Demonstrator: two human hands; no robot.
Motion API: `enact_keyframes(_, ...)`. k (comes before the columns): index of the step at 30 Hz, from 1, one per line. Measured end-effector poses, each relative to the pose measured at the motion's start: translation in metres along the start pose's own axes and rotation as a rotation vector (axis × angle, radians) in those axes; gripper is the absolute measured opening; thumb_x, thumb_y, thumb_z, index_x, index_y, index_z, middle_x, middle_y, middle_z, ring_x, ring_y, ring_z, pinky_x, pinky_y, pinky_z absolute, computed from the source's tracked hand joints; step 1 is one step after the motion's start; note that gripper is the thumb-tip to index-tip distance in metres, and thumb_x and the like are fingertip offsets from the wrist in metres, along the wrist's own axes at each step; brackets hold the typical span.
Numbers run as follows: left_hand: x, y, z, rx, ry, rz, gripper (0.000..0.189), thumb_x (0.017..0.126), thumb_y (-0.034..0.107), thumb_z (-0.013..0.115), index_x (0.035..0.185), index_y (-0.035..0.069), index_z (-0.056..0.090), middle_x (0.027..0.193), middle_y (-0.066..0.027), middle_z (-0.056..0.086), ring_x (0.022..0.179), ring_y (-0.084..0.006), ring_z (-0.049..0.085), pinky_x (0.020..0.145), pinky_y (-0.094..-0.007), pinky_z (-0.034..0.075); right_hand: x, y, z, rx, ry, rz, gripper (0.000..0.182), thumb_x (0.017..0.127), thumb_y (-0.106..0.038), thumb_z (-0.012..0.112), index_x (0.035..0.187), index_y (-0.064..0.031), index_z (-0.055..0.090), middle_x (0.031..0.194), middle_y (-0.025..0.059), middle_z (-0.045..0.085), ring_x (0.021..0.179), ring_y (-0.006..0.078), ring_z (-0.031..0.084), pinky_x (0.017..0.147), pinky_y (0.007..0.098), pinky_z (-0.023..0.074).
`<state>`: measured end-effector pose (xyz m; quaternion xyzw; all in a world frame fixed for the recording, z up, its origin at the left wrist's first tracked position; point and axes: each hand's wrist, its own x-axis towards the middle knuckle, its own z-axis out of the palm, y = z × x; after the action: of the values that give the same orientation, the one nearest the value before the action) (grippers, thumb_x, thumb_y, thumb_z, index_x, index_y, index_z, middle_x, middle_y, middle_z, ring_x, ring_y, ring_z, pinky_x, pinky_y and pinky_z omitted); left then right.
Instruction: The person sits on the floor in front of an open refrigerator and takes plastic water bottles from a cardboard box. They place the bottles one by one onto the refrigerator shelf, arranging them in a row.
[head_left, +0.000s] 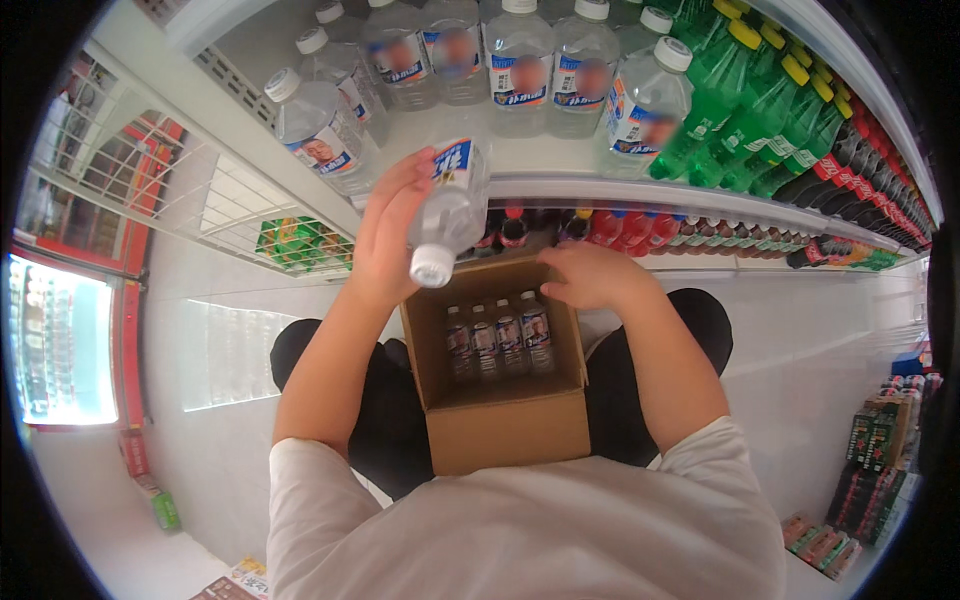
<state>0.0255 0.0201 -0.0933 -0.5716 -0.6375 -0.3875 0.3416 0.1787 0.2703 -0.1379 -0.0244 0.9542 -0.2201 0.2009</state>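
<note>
My left hand (390, 225) grips a clear plastic bottle (454, 206) with a white cap and a blue-and-white label. The bottle is tilted, its cap pointing towards me, just in front of the shelf edge. Between my knees stands an open cardboard box (506, 435) with several similar bottles (495, 337) upright inside. My right hand (600, 274) is at the box's far right corner, thumb and fingers apart, with no object visible in it. Matching bottles (517, 75) stand in rows on the white shelf (450, 139) above the box.
Green soda bottles (750, 112) with yellow caps and dark cola bottles (847, 180) fill the shelf's right side. A lower shelf holds red drinks (634, 231). At left hangs a white wire rack (217, 195). Stacked drink packs (870, 465) stand on the floor at right.
</note>
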Motion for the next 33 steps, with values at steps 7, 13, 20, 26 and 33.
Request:
enact_keyframes(7, 0.000, 0.031, -0.018, -0.590, 0.104, -0.394, 0.081, 0.069, 0.020, 0.096, 0.133, 0.001, 0.050, 0.129, -0.0231, 0.065, 0.120, -0.0333, 0.066, 0.101, -0.0436, 0.054, 0.007, 0.009, 0.007, -0.032, -0.007, 0.027, 0.051, 0.096, -0.034, 0.069, 0.138, -0.0068, 0.060, 0.128, 0.0237, 0.066, 0.122, 0.0419, 0.063, 0.101, 0.0503, 0.0528)
enact_keyframes(13, -0.008, 0.078, -0.002, -0.711, -0.218, -1.455, 0.071, 0.067, 0.015, 0.097, 0.125, -0.002, 0.060, 0.110, -0.0120, 0.072, 0.103, -0.0220, 0.070, 0.093, -0.0406, 0.057, 0.018, 0.011, 0.011, -0.024, -0.051, 0.023, 0.050, 0.096, -0.034, 0.070, 0.136, -0.0056, 0.062, 0.129, 0.0231, 0.066, 0.122, 0.0408, 0.063, 0.101, 0.0508, 0.0532)
enact_keyframes(20, -0.129, 0.107, 0.070, -0.520, -0.626, -1.452, 0.067, 0.065, 0.021, 0.096, 0.120, -0.002, 0.065, 0.111, -0.0162, 0.074, 0.104, -0.0262, 0.072, 0.095, -0.0384, 0.056, 0.020, 0.002, 0.003, -0.016, -0.034, 0.069, 0.047, 0.095, -0.035, 0.071, 0.131, -0.0044, 0.066, 0.132, 0.0229, 0.066, 0.125, 0.0394, 0.063, 0.103, 0.0508, 0.0528)
enact_keyframes(26, -0.169, 0.107, 0.115, -0.383, -0.768, -1.431, 0.064, 0.065, 0.020, 0.096, 0.118, 0.002, 0.067, 0.107, -0.0133, 0.077, 0.098, -0.0249, 0.073, 0.090, -0.0401, 0.057, 0.024, 0.003, -0.001, -0.014, -0.078, 0.033, 0.052, 0.096, -0.037, 0.069, 0.138, -0.0072, 0.061, 0.137, 0.0269, 0.062, 0.128, 0.0426, 0.060, 0.105, 0.0506, 0.0514)
enact_keyframes(33, -0.236, 0.081, 0.156, -0.450, -0.964, -1.507, 0.063, 0.058, 0.026, 0.095, 0.113, 0.003, 0.074, 0.113, -0.0213, 0.076, 0.105, -0.0363, 0.074, 0.092, -0.0446, 0.058, 0.023, 0.003, 0.002, 0.007, -0.057, 0.036, 0.051, 0.096, -0.035, 0.068, 0.137, -0.0061, 0.061, 0.134, 0.0248, 0.064, 0.126, 0.0420, 0.061, 0.104, 0.0498, 0.0519)
